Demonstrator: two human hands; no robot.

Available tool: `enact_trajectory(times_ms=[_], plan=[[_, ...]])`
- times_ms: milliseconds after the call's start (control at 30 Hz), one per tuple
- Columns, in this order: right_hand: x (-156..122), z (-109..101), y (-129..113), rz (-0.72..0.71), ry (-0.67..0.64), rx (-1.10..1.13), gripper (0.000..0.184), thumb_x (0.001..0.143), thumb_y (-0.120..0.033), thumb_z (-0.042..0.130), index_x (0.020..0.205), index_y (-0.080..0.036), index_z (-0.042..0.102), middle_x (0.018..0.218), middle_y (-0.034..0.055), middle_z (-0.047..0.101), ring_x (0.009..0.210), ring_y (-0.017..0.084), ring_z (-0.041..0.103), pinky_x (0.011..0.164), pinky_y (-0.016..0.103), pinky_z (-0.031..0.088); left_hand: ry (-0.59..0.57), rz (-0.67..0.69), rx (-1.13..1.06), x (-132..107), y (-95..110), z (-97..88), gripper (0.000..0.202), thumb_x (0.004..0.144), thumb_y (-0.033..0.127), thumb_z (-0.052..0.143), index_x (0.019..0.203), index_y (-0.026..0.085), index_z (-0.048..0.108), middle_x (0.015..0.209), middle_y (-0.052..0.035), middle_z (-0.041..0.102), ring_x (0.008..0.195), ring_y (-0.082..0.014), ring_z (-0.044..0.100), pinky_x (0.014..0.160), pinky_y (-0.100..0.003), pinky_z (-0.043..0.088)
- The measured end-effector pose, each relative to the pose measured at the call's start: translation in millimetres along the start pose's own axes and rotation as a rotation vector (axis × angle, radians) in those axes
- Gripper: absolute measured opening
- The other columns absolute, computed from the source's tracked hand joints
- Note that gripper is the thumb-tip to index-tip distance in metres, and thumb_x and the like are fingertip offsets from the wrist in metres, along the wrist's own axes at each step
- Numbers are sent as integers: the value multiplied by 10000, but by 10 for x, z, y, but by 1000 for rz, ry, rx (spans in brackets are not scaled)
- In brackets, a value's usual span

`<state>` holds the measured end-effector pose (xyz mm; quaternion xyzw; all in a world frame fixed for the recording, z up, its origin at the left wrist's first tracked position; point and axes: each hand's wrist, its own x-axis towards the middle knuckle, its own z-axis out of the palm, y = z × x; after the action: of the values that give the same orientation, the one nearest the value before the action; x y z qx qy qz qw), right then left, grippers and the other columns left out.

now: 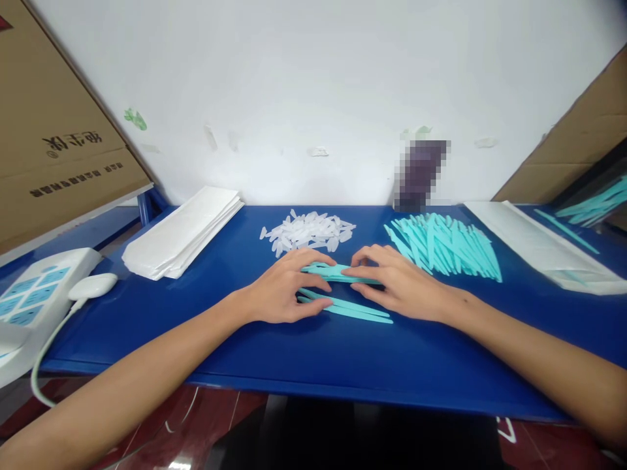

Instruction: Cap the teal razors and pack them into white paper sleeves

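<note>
My left hand point(289, 287) curls over the left end of a small bundle of slim turquoise sticks point(365, 277), shaped like eyebrow razors. From the right, my right hand point(399, 282) grips the same bundle with thumb and fingers closed about it. Nearer me, a few loose turquoise sticks point(362, 312) lie on the table, with my left thumb at their edge. Behind my hands is a heap of small translucent white pieces point(311, 230), like blade caps. A large pile of turquoise sticks point(445, 245) lies beyond my right hand.
On the blue table point(161, 326), white paper bags point(183, 232) are stacked at the left and a clear-fronted bag point(543, 245) lies at the right. A power strip point(34, 307) with a white plug point(93, 286) sits far left. Cardboard point(63, 130) leans there.
</note>
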<state>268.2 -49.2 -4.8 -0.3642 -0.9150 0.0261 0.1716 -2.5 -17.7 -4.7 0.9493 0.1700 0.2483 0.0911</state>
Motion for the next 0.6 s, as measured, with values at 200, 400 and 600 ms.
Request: enact_trajectory(times_ms=[200, 400, 600], plan=[[8, 56, 9, -59, 44, -11, 304, 1026, -312, 503, 1164, -210, 754, 1047, 98, 676, 902, 207, 609, 780, 372, 392, 95, -42, 45, -13, -126, -22, 177, 947, 258, 601, 1038, 199, 741, 1254, -112, 628, 1168, -248, 601, 973, -410, 517], [20, 84, -26, -70, 19, -10, 314, 1026, -326, 501, 1098, -189, 774, 923, 74, 669, 790, 176, 593, 742, 350, 377, 45, -75, 65, -22, -212, -20, 232, 978, 229, 523, 1105, 195, 713, 1239, -121, 621, 1146, -243, 597, 955, -413, 515], [24, 81, -57, -76, -12, -13, 362, 1042, -369, 463, 1089, -196, 777, 843, 56, 635, 726, 159, 551, 721, 329, 356, 14, -78, 49, -18, -211, -43, 231, 983, 224, 505, 1077, 196, 714, 1215, -111, 623, 1122, -242, 592, 961, -425, 501]])
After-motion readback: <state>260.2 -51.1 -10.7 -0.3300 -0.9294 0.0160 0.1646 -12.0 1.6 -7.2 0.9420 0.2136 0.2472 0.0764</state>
